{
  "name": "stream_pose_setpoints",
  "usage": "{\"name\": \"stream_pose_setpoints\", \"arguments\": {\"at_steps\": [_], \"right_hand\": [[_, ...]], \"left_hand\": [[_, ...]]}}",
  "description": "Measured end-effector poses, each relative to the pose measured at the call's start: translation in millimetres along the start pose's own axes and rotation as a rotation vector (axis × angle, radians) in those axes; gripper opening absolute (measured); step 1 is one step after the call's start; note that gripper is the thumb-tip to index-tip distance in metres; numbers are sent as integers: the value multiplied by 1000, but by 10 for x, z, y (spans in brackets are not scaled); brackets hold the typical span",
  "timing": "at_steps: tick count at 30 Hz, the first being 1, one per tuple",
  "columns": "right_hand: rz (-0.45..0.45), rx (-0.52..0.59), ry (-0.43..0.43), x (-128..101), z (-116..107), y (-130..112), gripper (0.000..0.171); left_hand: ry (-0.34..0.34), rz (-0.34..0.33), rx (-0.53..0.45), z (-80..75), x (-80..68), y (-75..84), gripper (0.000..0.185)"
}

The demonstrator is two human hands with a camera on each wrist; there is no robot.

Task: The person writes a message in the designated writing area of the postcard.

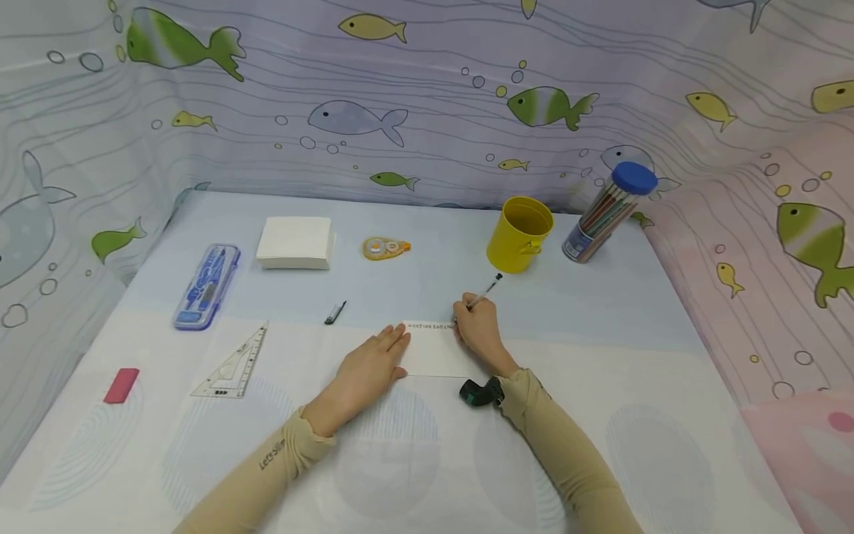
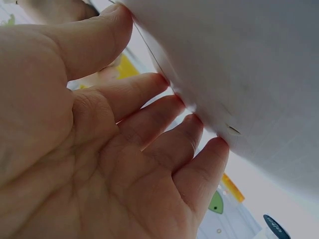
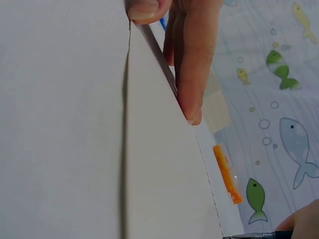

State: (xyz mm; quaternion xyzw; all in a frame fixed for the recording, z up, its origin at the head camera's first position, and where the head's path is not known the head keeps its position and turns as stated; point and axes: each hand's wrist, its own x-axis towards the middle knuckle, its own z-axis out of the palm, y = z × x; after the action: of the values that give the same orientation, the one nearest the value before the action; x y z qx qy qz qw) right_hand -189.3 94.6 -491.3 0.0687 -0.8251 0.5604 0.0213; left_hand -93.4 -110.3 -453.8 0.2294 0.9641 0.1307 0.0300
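Note:
A small white sheet of paper [image 1: 437, 354] lies in front of the person, with a row of handwriting along its top edge. The right hand [image 1: 482, 330] grips a pen [image 1: 485, 291], its tip at the end of that row. In the right wrist view the pen [image 3: 256, 235] meets the paper [image 3: 159, 164] at the lower right. The left hand [image 1: 367, 367] rests on the sheet's left edge with fingers extended. From below, the left wrist view shows the left hand's [image 2: 114, 134] palm and its fingertips pressed down. A pen cap [image 1: 335, 313] lies left of the sheet.
Along the back stand a paper stack [image 1: 294, 243], a correction tape [image 1: 385, 248], a yellow bucket [image 1: 510, 248] and a blue-lidded pencil tube [image 1: 603, 215]. On the left lie a blue stationery case [image 1: 207, 288], a set square [image 1: 233, 367] and a red eraser [image 1: 121, 386].

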Motion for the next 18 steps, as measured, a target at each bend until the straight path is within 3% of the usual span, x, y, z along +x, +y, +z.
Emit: {"name": "stream_pose_setpoints", "arguments": {"at_steps": [4, 9, 18], "right_hand": [[-2, -16, 3, -7, -8, 2, 38], [35, 40, 18, -38, -20, 15, 39], [47, 45, 25, -22, -40, -2, 38]], "left_hand": [[25, 1, -19, 1, -11, 15, 58], [6, -7, -33, 23, -28, 19, 58], [10, 5, -8, -27, -7, 28, 58]]}}
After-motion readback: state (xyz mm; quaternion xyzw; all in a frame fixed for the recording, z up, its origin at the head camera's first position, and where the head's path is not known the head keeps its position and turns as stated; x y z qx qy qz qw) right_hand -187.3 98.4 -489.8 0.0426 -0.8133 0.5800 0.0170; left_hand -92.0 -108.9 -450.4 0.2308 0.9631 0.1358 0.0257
